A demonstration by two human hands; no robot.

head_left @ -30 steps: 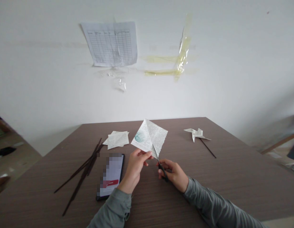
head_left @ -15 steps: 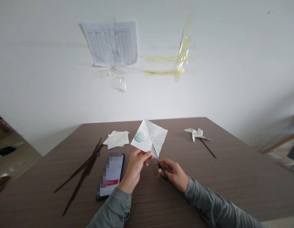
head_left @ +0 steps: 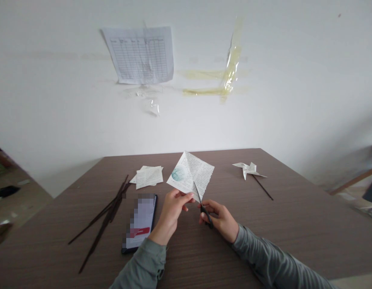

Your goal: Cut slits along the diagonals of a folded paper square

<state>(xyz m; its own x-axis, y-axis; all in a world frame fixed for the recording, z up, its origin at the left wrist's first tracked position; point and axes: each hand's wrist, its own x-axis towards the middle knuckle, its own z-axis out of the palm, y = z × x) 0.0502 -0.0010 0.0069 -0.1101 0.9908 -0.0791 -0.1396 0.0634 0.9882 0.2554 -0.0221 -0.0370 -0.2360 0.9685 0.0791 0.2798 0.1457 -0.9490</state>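
Observation:
Between thumb and fingers, my left hand (head_left: 175,206) pinches the near edge of a square printed paper (head_left: 190,172) held above the table. The sheet shows creases and a round teal picture on its left part. My right hand (head_left: 220,220) is closed around the black handles of a pair of scissors (head_left: 206,214). The blades lie at the paper's near corner and point in toward its middle. How far the cut runs cannot be made out. To the right, a paper pinwheel (head_left: 249,170) on a dark stick lies on the table.
Left of my hands are several square paper pieces (head_left: 149,177) in a loose pile, a bundle of dark thin sticks (head_left: 109,212) and a phone (head_left: 140,222). The brown table (head_left: 294,224) meets a white wall bearing a taped printed sheet (head_left: 140,56) and yellowed tape (head_left: 230,74).
The paper has shifted slightly to the right in my left hand. The scissors stay at its near corner, and both hands have barely moved.

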